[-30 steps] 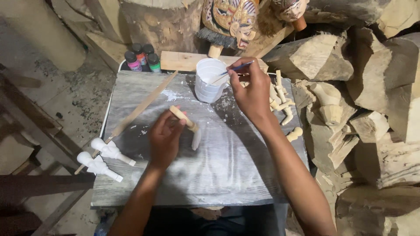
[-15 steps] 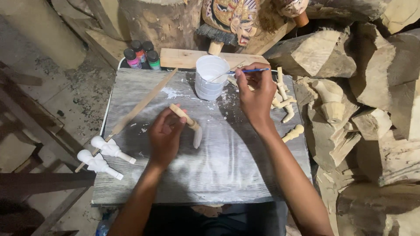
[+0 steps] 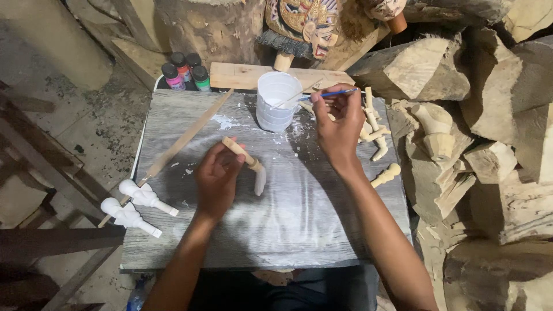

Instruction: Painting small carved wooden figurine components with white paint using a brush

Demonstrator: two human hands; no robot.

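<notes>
Seemingly light, stiff and wet at its white tip, the peg sits pinched by its bare end in the left hand, while the right hand pinches a brush over the cup.

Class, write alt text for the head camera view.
A left hand holds a half-painted wooden piece on a grey board, while the right hand dips a thin brush into a white cup.

Both forearms are bare to the elbow, the left hand and right hand ungloved, without rings.
</notes>
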